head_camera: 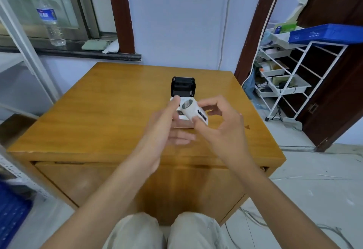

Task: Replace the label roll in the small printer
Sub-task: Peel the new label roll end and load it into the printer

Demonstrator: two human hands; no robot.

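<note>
A small printer (183, 89) sits on the wooden table (110, 111) with its black lid swung up; its white body is mostly hidden behind my hands. I hold a white label roll (193, 111) above the table, just in front of the printer. My right hand (222, 125) grips the roll between thumb and fingers. My left hand (167, 123) touches the roll's left end, its thumb up beside the printer body; whether it truly grips the roll is unclear.
A water bottle (49, 19) stands on the window sill at the back left. A white wire rack (290, 76) with trays and a blue crate (326, 32) stands to the right. A grey metal shelf frame (23, 56) borders the left.
</note>
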